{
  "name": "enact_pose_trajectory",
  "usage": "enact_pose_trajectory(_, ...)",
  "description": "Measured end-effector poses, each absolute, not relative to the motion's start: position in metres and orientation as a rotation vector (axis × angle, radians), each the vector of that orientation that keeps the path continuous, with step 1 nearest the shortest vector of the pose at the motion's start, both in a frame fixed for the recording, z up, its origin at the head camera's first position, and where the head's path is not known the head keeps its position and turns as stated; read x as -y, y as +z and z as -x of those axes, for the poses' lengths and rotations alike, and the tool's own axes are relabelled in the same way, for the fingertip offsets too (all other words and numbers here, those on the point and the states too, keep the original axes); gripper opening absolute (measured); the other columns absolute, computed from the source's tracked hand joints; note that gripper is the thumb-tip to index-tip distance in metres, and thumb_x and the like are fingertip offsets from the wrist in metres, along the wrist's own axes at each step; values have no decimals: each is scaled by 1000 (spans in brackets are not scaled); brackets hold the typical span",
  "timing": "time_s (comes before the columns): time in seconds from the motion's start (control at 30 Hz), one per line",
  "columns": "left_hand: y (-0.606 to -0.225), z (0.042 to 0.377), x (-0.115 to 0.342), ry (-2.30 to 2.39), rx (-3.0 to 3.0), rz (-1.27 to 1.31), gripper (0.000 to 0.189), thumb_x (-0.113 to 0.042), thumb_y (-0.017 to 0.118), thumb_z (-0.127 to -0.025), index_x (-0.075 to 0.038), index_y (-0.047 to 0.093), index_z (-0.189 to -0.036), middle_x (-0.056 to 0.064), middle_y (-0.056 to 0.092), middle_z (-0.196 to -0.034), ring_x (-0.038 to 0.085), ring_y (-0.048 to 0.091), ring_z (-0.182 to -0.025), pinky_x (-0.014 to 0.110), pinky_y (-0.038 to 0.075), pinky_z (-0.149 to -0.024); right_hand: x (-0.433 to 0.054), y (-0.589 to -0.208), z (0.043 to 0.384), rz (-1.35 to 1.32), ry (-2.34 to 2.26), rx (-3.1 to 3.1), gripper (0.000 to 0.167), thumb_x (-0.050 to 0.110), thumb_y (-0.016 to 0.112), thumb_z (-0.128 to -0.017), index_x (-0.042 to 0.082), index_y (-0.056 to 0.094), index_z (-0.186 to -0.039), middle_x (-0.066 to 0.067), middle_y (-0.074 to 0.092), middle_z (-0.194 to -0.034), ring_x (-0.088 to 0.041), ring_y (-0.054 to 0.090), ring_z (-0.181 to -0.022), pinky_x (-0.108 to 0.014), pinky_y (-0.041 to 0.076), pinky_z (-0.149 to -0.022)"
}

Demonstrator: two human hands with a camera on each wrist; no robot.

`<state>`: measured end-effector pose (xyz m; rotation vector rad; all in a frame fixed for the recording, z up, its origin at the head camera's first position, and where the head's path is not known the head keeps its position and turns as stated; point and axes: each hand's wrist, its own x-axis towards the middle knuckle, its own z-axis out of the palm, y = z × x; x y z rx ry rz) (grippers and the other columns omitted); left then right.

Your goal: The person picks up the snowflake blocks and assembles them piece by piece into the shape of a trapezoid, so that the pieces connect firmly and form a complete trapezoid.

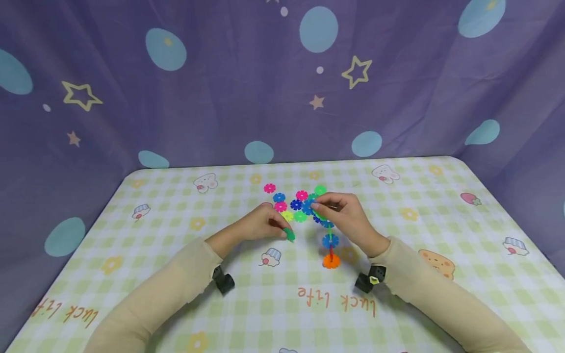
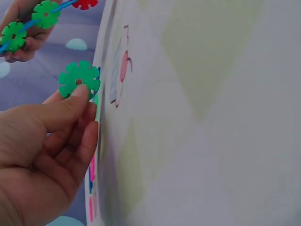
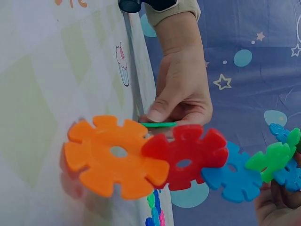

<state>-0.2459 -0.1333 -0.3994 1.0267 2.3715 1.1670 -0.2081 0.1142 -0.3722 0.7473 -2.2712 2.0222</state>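
Between thumb and fingers my left hand [image 1: 260, 223] pinches a single green notched plastic disc [image 2: 68, 80], held just over the tablecloth and apart from the chain. My right hand [image 1: 346, 215] grips the upper part of a chain of interlocking notched discs. From that hand the chain hangs toward me: a green disc [image 3: 273, 157], a blue disc [image 3: 237, 176], a red disc [image 3: 202, 146] and an orange disc [image 3: 94, 155] at the low end. More blue and green discs sit around the right fingers, which partly hide how they join.
Several loose discs lie on the checked tablecloth [image 1: 154, 235] beyond the hands, among them a pink disc [image 1: 269, 188], a dark blue disc [image 1: 296, 205] and a light green disc [image 1: 300, 216]. A purple curtain [image 1: 220, 98] hangs behind the table.
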Motion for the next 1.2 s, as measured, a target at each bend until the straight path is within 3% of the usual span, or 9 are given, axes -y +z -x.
enact_pose_trajectory(0.3,-373,235,127,1661,-2447,-821,15,-7,69,-85,1,73,-97,12,72,-92,27,68,-80,35,56,-70,-112,-372,210,-693,2040,2282,16,13,64,-91,-2,70,-92,-12,68,-81,-19,58,-67,-28,51,-64)
enact_pose_trajectory(0.53,-360,229,122,1891,-2443,-835,12,-2,68,-85,3,72,-94,17,70,-90,10,63,-71,22,51,-60,-111,-372,210,-692,2115,2264,19,13,63,-91,-6,69,-92,-21,67,-83,-20,64,-66,-31,54,-66)
enact_pose_trajectory(0.7,-358,226,119,1915,-2389,-853,12,1,67,-85,6,71,-95,19,69,-92,10,65,-75,39,56,-70,-110,-372,210,-676,2145,2274,21,14,63,-91,-6,69,-91,-24,66,-83,-20,64,-65,-32,55,-66)
enact_pose_trajectory(0.8,-357,226,118,1903,-2403,-860,12,-2,67,-85,4,72,-94,16,70,-91,16,66,-76,45,55,-72,-110,-371,210,-667,2165,2267,21,14,63,-92,-7,68,-92,-18,67,-82,-20,64,-65,-34,55,-67)
enact_pose_trajectory(1.0,-359,228,118,1874,-2434,-925,11,-3,68,-85,2,73,-93,14,70,-90,37,64,-79,30,55,-68,-109,-369,209,-653,2195,2252,21,13,63,-91,-7,68,-91,-6,69,-79,-20,64,-63,-34,55,-67)
enact_pose_trajectory(1.2,-360,228,115,1814,-2496,-1023,10,-1,70,-83,0,74,-92,11,70,-92,17,64,-79,27,54,-66,-107,-369,208,-657,2218,2236,22,12,62,-92,-9,67,-92,-1,69,-79,-20,64,-62,-34,56,-65)
